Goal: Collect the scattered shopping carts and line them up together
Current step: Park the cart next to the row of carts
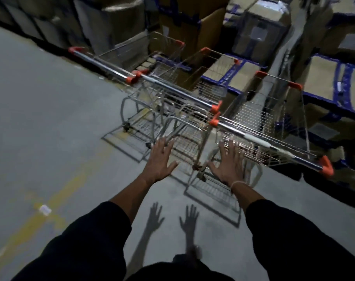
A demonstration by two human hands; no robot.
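Three wire shopping carts with chrome handles and orange end caps stand side by side against the stacked boxes. The left cart [103, 62] is farthest, the middle cart [178, 92] sits beside it, and the right cart [274, 146] is nearest. My left hand [159, 159] hovers with its fingers spread, just short of the middle cart's lower frame. My right hand [230, 161] is also spread flat, below the right cart's handle and not touching it. Neither hand holds anything.
Cardboard boxes bound with blue tape [324, 82] are stacked along the far side and right. Grey concrete floor [40, 118] stretches to the left, crossed by a worn yellow line [57, 197]. A small white scrap [45, 209] lies on it.
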